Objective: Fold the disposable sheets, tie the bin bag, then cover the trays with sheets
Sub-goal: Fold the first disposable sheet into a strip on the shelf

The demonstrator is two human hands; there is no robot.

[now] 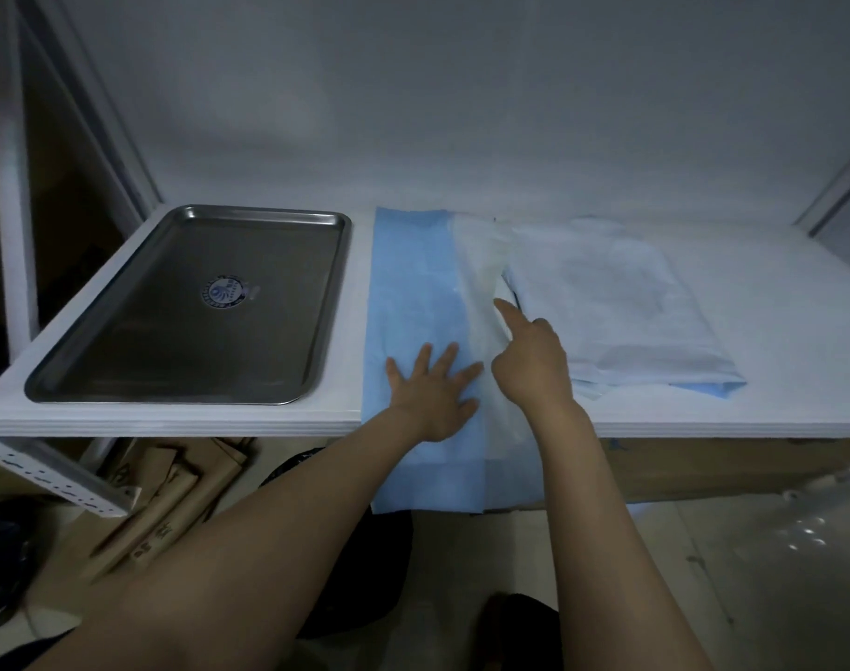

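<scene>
We see the left hand (432, 394) spread flat, palm down, with all its fingers splayed on the blue sheet (410, 293) near the front edge of the table (761, 380). Just beside it is the right hand (534, 365). Its forefinger (507, 312) is stretched out forward along the pale flap (481, 263) of the same sheet, and its other fingers are curled under. We cannot tell whether those curled fingers pinch the flap or only rest on it.

The blue sheet lies lengthwise from the back of the table to the front and hangs down over the front edge. Along its right side the pale flap rises slightly and leans toward a stack of sheets (606, 302). That stack is whitish on top with a blue edge showing at its near corner, and it lies on the table just to the right of the right hand.

To the left of the blue sheet, close to it but apart, a steel tray (123, 341) sits flat on the table with a round sticker (222, 293) in its middle.

Below the table we see brown cardboard pieces (171, 491) on the left, and a brown box (703, 467) and clear plastic film (800, 525) on the right.
</scene>
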